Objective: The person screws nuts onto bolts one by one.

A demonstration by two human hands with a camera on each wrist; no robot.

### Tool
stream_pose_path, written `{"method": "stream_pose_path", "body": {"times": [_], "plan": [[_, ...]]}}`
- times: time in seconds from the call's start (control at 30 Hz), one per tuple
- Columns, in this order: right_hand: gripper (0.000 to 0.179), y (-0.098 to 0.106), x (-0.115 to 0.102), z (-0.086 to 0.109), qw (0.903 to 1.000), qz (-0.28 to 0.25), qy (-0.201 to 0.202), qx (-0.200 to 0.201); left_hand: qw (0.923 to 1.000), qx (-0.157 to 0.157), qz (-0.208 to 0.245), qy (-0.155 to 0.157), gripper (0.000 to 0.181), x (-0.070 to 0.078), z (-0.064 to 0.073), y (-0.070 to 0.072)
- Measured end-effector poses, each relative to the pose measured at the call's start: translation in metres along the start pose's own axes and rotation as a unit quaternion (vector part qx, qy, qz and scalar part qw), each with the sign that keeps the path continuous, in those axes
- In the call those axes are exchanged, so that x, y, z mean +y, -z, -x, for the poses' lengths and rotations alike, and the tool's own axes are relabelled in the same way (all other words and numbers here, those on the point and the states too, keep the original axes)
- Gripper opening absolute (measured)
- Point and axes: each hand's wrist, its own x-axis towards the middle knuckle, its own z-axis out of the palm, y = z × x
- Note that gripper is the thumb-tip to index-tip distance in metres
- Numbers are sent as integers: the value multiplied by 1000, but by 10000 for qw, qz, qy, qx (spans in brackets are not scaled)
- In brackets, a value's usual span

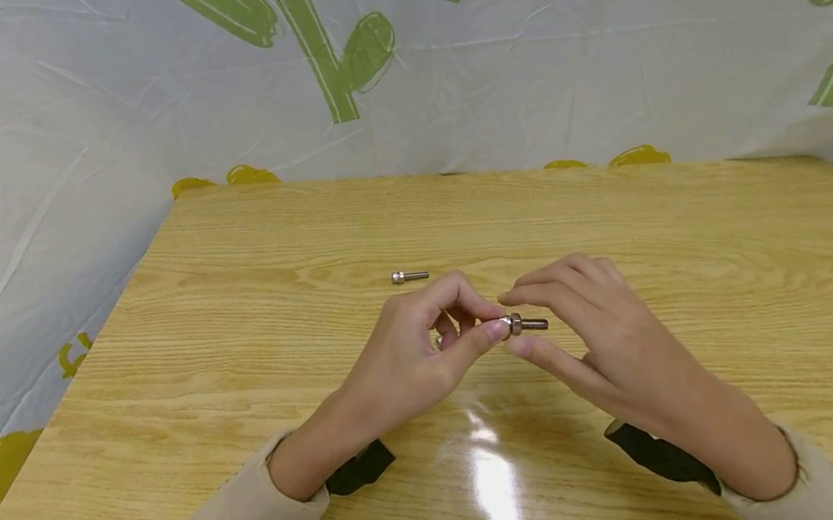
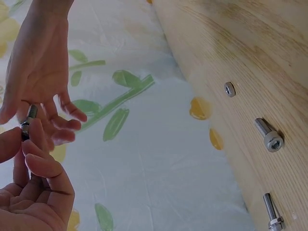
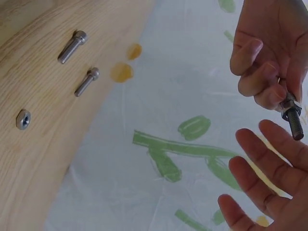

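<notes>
My left hand (image 1: 410, 348) pinches a metal bolt (image 1: 536, 325) between thumb and index finger, its threaded end pointing right. A hex nut (image 1: 516, 324) sits on the bolt's thread, just past the fingertips. Close by, my right hand (image 1: 613, 341) has its thumb and fingers spread around the nut's end. In the right wrist view the fingers (image 3: 262, 175) are extended and stand apart from the bolt. Part of the bolt is hidden inside the left hand.
A smaller bolt with a nut (image 1: 411, 276) lies on the wooden table (image 1: 294, 238) beyond the hands. The left wrist view also shows a thicker socket-head bolt (image 2: 270, 137) and a loose nut (image 2: 230, 89) on the tabletop. A patterned cloth (image 1: 447, 106) hangs behind.
</notes>
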Motion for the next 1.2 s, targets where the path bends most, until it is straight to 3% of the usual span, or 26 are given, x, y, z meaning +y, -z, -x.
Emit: {"method": "stream_pose_path", "body": {"times": [0.13,0.5,1.2], "plan": [[49,1,1,2,10000,20,18,-35,10000,-5,-17,26,4,0,0,0],[35,2,2,-1,9983,-24,548,197,10000,29,-36,63,4,0,0,1],[47,1,-1,0,10000,60,34,-7,10000,6,34,-3,4,1,1,1]]}}
